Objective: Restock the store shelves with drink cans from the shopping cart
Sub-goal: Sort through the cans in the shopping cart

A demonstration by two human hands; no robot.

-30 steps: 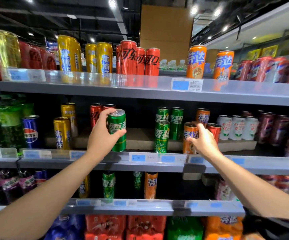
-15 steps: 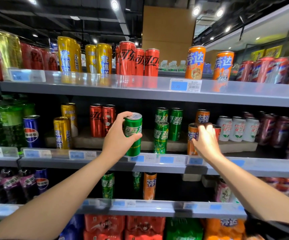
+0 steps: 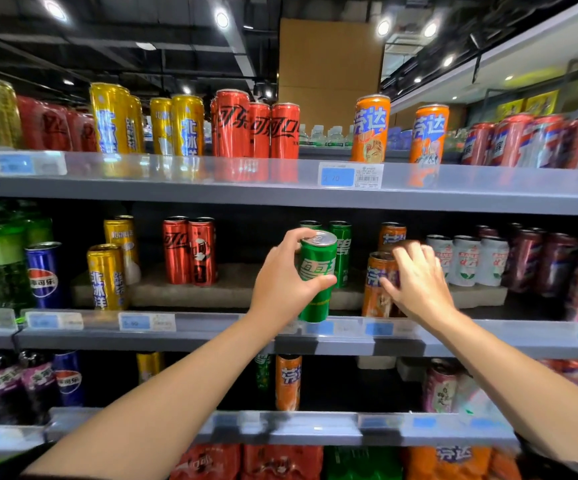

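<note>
Green can (image 3: 317, 275), gripped by the left hand (image 3: 282, 282), has slid rightward to its row; right hand (image 3: 415, 282) steadies an orange can (image 3: 377, 285), placement imminent.

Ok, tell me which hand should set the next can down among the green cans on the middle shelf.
Left. The left hand already grips the green can upright, just in front of the green cans standing there. The right hand is busy on the orange can.
</note>
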